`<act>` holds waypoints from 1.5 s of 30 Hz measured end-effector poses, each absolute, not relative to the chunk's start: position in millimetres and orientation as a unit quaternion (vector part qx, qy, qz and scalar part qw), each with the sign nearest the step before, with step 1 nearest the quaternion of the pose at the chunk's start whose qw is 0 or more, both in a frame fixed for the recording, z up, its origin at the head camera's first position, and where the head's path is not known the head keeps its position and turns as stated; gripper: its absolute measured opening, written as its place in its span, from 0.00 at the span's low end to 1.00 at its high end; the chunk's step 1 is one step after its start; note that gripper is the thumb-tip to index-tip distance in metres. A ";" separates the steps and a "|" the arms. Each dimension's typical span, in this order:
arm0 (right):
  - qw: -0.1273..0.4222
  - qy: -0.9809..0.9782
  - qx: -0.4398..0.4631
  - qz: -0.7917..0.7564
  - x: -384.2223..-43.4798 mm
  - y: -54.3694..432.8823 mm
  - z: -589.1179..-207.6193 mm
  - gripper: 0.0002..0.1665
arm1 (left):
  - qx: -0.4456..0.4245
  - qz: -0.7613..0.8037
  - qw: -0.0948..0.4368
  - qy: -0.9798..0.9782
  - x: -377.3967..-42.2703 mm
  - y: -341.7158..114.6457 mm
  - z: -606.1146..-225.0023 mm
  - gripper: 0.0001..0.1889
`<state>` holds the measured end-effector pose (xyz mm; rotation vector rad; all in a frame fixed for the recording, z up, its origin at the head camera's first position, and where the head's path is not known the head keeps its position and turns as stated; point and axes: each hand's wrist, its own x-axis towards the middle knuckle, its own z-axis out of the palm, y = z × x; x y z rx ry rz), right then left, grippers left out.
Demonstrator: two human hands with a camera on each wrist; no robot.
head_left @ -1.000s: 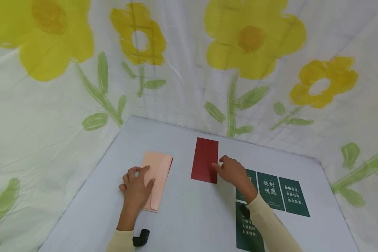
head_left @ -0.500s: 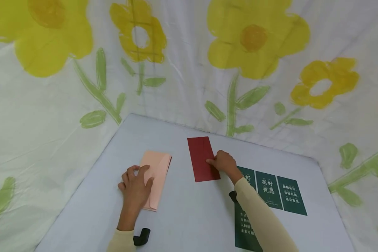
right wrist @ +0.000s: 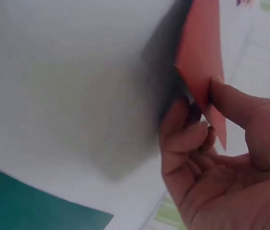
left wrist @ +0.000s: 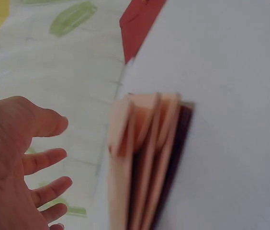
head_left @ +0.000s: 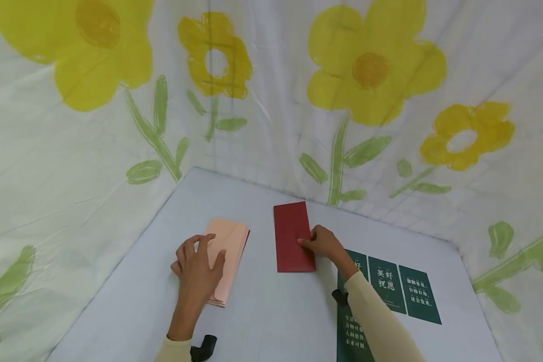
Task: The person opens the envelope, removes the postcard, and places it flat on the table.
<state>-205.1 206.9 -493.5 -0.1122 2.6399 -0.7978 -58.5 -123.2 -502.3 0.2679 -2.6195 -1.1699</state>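
In the head view my right hand (head_left: 328, 244) pinches the right edge of a red envelope (head_left: 291, 226) near its lower corner. The right wrist view shows the thumb on one face of the red envelope (right wrist: 202, 57) and curled fingers behind; it stands tilted over its shadow on the table. My left hand (head_left: 198, 269) hovers at a stack of pink envelopes (head_left: 231, 246) on the left, overlapping it in the head view. Seen from the left wrist, the left hand (left wrist: 25, 163) is apart from the stack, its fingers spread; the pink envelopes (left wrist: 130, 167) fan slightly, with a dark red edge beneath.
Several dark green cards (head_left: 384, 281) with white writing lie on the right, partly under my right sleeve (head_left: 380, 317). The white table (head_left: 262, 311) meets a flower-printed curtain (head_left: 271, 125) at its back. Black wrist devices (head_left: 203, 347) sit by both cuffs.
My right fingers have closed on the red envelope's edge and turned it, its top swinging left. The left hand stays by the pink envelopes.
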 end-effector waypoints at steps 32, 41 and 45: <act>-0.011 0.858 -0.149 -0.492 -46.7 180.4 -361.1 0.18 | -0.160 -0.713 0.077 -0.678 -38.6 -46.5 -420.6 0.11; -0.118 0.898 -0.097 -0.412 -7.3 173.1 -363.9 0.35 | -0.205 -0.687 0.135 -0.684 -27.5 -36.2 -415.0 0.10; -0.163 0.921 -0.072 -0.346 4.1 172.0 -371.4 0.47 | -0.209 -0.663 0.162 -0.700 -24.6 -28.6 -416.5 0.10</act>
